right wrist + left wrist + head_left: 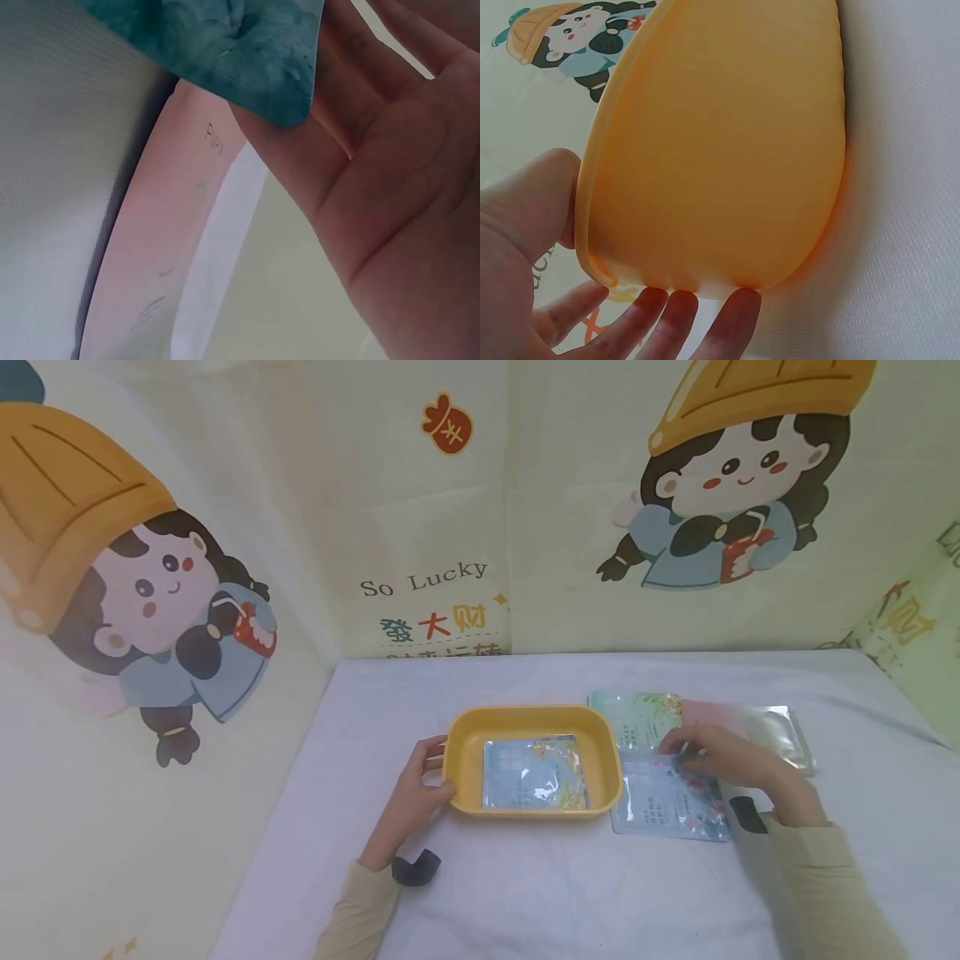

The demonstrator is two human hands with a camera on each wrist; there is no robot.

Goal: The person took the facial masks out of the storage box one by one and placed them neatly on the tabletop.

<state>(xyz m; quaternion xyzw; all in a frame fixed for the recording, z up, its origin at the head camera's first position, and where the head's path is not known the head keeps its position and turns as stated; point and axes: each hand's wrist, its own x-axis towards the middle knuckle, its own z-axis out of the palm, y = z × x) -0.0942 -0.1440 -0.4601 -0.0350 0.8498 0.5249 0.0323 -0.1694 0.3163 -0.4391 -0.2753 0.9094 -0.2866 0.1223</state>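
A yellow plastic basin (pixel 459 760) stands on the table, with a light blue flat sachet (pixel 517 772) lying inside it. My left hand (pixel 420 789) grips the basin's left end; in the left wrist view the thumb (pixel 555 187) is at the rim and the fingertips (pixel 739 307) meet the outer wall. Right of the basin is another blue sachet (pixel 660 802) with a floral print. My right hand (pixel 727 760) pinches its far right edge. In the right wrist view a teal sachet corner (pixel 277 90) covers part of the fingers.
Behind the right hand lie a green sachet (pixel 637 714), and a pink one (pixel 712 714) with a silvery end beside it. A white cloth (pixel 525 893) covers the table. Printed cartoon curtains (pixel 300 485) hang at the back and sides.
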